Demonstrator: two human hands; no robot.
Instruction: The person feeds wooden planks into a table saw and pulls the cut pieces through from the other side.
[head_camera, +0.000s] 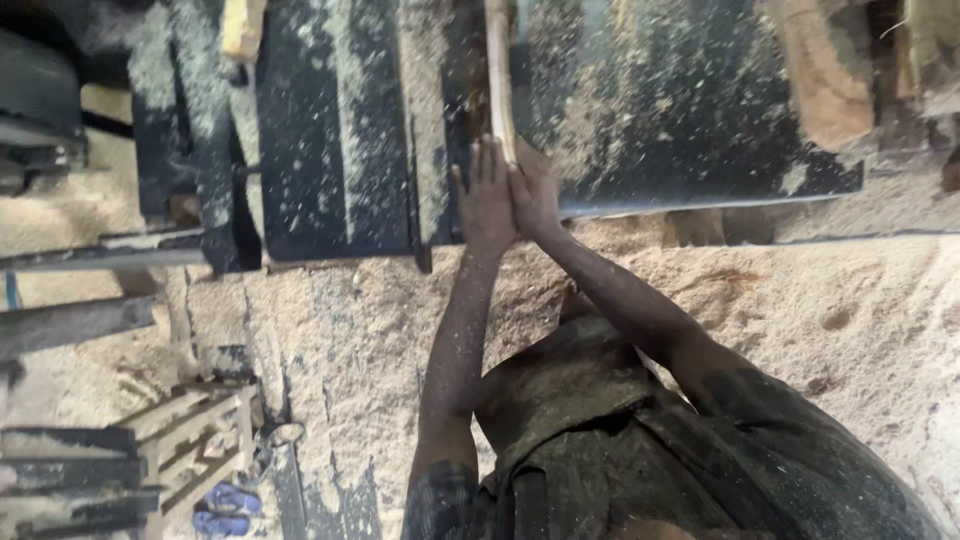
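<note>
Here, the left hand (486, 200) and right hand (535, 195), both flat and open, press a thin wooden strip (498, 80) toward 12 o'clock across the dusty dark surface (330, 150); feeding seems underway, demanding steady, even pressure.

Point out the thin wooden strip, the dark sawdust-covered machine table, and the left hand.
Thin pale wooden strip (497, 70), head view: middle of its length.
Dark sawdust-covered machine table (680, 110), head view: bare top surface.
Left hand (486, 200), head view: back of the hand.
</note>
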